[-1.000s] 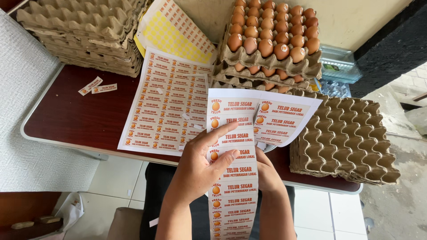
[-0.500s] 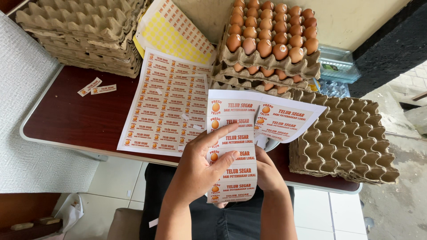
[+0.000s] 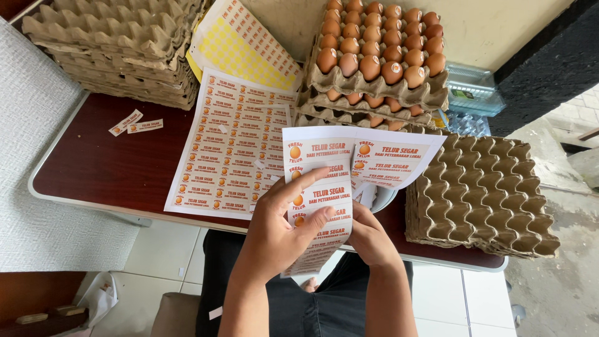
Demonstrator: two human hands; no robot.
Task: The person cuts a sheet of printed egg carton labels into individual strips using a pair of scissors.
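- Looking down from head cam: left hand [image 3: 274, 234] pinching long white paper strip of orange-printed egg labels [image 3: 318, 206], thumb on front, fingers curled over its left edge.
- Right hand [image 3: 369, 240] under/behind same strip, fingers closed on it from the back; fingertips hidden.
- Strip held upright over near table edge, above lap in dark trousers [image 3: 312, 306]; top end overlaps a wider white label sheet [image 3: 390, 162] w/ bigger orange print.
- Dark red-brown table w/ white rim [image 3: 100, 175] below.
- Large white sheet of small orange stickers [image 3: 234, 146] flat on table, left of strip.
- Yellow sticker sheet [image 3: 243, 43] behind it.
- Stack of empty grey pulp egg trays [image 3: 118, 50] far left; another stack [image 3: 486, 193] right.
- Trays of brown eggs [image 3: 380, 47] at back.
- Two loose small labels [image 3: 134, 122] on table, left.
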